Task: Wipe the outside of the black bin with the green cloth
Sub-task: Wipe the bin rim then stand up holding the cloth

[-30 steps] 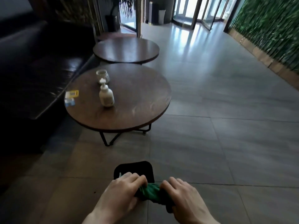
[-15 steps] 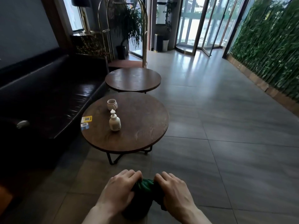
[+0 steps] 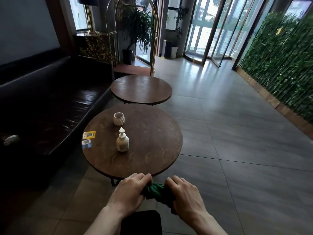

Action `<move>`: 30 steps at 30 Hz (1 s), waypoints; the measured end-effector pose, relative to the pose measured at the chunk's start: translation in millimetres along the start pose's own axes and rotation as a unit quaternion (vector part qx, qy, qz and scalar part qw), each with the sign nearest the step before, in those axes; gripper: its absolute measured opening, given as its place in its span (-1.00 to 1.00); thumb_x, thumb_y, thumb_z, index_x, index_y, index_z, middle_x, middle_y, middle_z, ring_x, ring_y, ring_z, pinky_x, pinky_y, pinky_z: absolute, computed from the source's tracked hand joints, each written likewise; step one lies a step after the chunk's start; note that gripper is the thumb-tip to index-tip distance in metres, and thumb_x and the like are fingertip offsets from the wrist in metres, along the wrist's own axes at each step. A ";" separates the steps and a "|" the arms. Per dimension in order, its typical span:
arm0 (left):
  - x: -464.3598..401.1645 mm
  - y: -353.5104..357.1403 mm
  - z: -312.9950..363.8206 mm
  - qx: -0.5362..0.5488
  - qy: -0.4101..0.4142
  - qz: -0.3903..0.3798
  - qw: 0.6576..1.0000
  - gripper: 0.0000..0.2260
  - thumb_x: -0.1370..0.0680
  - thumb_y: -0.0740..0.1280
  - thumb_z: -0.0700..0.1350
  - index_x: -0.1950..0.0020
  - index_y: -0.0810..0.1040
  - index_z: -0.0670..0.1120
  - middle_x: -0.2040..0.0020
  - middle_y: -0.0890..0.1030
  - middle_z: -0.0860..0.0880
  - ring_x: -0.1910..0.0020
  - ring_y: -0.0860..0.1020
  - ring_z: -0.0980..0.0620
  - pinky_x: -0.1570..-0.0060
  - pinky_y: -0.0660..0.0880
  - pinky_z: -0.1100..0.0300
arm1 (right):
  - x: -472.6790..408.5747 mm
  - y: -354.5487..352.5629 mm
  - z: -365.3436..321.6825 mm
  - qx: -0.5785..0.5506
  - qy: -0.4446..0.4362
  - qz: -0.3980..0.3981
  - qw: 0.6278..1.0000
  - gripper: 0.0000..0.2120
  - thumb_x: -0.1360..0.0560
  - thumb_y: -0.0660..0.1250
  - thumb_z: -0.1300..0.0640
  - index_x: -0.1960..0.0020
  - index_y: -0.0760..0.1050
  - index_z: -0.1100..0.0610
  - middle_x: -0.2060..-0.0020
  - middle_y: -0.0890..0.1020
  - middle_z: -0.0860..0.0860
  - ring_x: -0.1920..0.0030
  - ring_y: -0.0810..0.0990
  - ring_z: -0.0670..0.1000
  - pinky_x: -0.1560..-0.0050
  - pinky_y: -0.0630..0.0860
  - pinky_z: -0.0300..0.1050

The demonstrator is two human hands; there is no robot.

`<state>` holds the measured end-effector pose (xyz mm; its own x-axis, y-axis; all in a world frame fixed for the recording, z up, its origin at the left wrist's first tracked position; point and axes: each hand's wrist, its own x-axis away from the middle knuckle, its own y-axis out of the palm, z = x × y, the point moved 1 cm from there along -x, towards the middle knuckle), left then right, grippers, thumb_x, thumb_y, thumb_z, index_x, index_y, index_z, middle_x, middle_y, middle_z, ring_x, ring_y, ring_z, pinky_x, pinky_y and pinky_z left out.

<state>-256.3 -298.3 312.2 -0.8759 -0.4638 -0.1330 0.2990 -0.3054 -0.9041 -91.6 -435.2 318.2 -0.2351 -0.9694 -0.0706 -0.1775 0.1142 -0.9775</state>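
The green cloth (image 3: 155,190) is bunched up between both my hands, low in the middle of the view. My left hand (image 3: 130,192) grips its left end and my right hand (image 3: 184,195) grips its right end, fingers curled over it. The black bin (image 3: 141,223) stands on the floor directly below my forearms at the bottom edge; only its dark open top shows. The cloth is held above the bin and does not touch it.
A round wooden table (image 3: 152,150) stands just ahead, holding a white pump bottle (image 3: 122,143), a white cup (image 3: 119,118) and two small cards (image 3: 89,134). A second round table (image 3: 141,89) is behind it. A dark sofa (image 3: 42,106) runs along the left; tiled floor opens to the right.
The view has tilted upward, showing more of the room. The bin has slid from ahead of my hands to beneath my forearms. Both hands keep hold of the cloth.
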 end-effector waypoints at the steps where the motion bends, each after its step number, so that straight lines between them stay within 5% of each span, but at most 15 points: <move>1: -10.2 -2.1 -7.4 -0.003 0.008 -0.001 1.000 -0.73 -0.45 0.37 -0.03 -0.11 0.42 0.15 0.02 0.55 0.14 -0.05 0.53 0.08 0.05 0.50 0.13 | -11.2 1.6 1.9 0.003 -0.001 0.002 1.000 -0.66 -0.48 0.34 -0.23 -0.09 0.45 -0.01 0.05 0.54 -0.05 0.03 0.56 0.08 0.20 0.34 -0.03; 6: -55.5 -3.7 -37.4 -0.014 0.027 -0.008 1.000 -0.72 -0.47 0.39 -0.06 -0.12 0.41 0.13 0.02 0.54 0.13 -0.04 0.52 0.08 0.05 0.53 0.08 | -59.6 5.3 16.8 0.009 0.022 -0.010 1.000 -0.63 -0.40 0.41 -0.19 -0.10 0.46 -0.02 0.06 0.54 -0.06 0.08 0.54 0.05 0.24 0.34 -0.05; 8: -71.7 -0.5 -47.0 -0.016 0.025 -0.016 0.999 -0.71 -0.46 0.40 -0.06 -0.11 0.41 0.13 0.02 0.54 0.13 -0.03 0.52 0.07 0.07 0.53 0.09 | -76.6 6.6 24.0 0.003 0.030 -0.014 0.999 -0.68 -0.43 0.30 -0.17 -0.09 0.47 -0.01 0.08 0.55 -0.05 0.10 0.55 0.06 0.24 0.41 -0.02; 13: -119.6 18.7 -68.2 -0.009 0.006 -0.034 0.999 -0.70 -0.46 0.42 -0.05 -0.13 0.42 0.13 0.01 0.54 0.13 -0.04 0.52 0.07 0.06 0.54 0.06 | -120.2 23.3 58.8 -0.008 0.045 -0.026 0.999 -0.82 -0.47 0.30 0.15 -0.07 0.47 0.01 0.09 0.54 -0.03 0.10 0.55 0.09 0.26 0.39 -0.01; 24: -273.4 103.3 -121.0 -0.018 -0.104 -0.064 0.992 -0.67 -0.42 0.40 -0.16 -0.12 0.46 0.10 0.03 0.55 0.13 -0.03 0.54 0.04 0.08 0.55 0.04 | -263.8 90.3 194.0 -0.045 0.026 -0.091 0.994 -0.73 -0.43 0.30 0.18 -0.11 0.43 -0.02 0.02 0.53 -0.06 0.00 0.53 0.07 0.20 0.38 -0.04; 27: -313.2 127.4 -138.9 -0.015 -0.125 -0.050 0.991 -0.65 -0.41 0.42 -0.19 -0.12 0.47 0.11 0.01 0.55 0.14 -0.04 0.54 0.04 0.08 0.57 0.02 | -297.9 113.1 224.2 -0.044 0.015 -0.081 0.996 -0.69 -0.37 0.38 0.22 -0.08 0.48 0.03 0.07 0.55 -0.02 0.08 0.54 0.09 0.23 0.33 -0.07; 30: -343.2 165.5 -162.2 -0.023 -0.145 -0.038 0.989 -0.60 -0.41 0.42 -0.23 -0.16 0.47 0.10 -0.06 0.54 0.13 -0.09 0.53 0.06 0.02 0.59 0.07 | -324.4 151.6 252.7 -0.048 0.007 -0.061 0.997 -0.66 -0.30 0.48 0.26 -0.04 0.53 0.05 0.14 0.56 -0.02 0.17 0.54 0.06 0.25 0.48 -0.07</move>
<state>32.4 -54.7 142.3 -0.7482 -0.6615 0.0511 0.2134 -0.3129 -0.9255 199.2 -158.3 142.6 -0.2190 -0.9744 0.0504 -0.2957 0.0171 -0.9551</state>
